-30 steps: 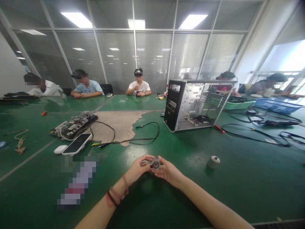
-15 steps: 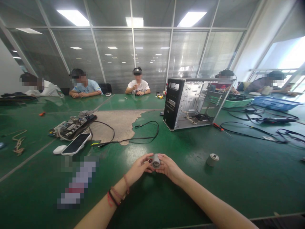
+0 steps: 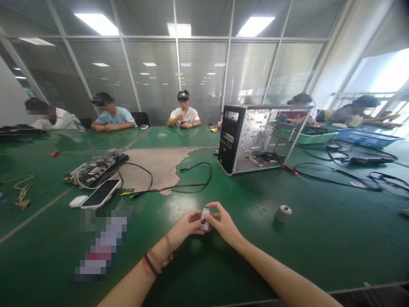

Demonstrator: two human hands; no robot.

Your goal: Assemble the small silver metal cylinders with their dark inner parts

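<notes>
Between my two hands is a small grey metal cylinder [image 3: 205,226], held just above the green table, with its side turned towards me and small holes near its edges. My left hand [image 3: 189,222] grips it from the left, the thumb with its dark nail pressed on its face. From the right, my right hand [image 3: 225,224] pinches it, thumb on the near side and index finger bent over the top. Its far side is hidden by my fingers. A second grey metal cylinder [image 3: 283,214], with a round fitting on its top, stands upright on the table to the right.
An open computer case [image 3: 231,140] stands ahead to the right, a screwdriver [image 3: 290,169] beside it. Cables [image 3: 204,184] lie ahead. A phone [image 3: 101,193], white earbud case [image 3: 78,201] and circuit-board assembly [image 3: 96,168] lie left. Baskets [image 3: 367,138] and several people are across the table.
My hands have turned the cylinder, so its side faces me instead of its open end. The right thumb has come onto its near face and the index finger has lifted.
</notes>
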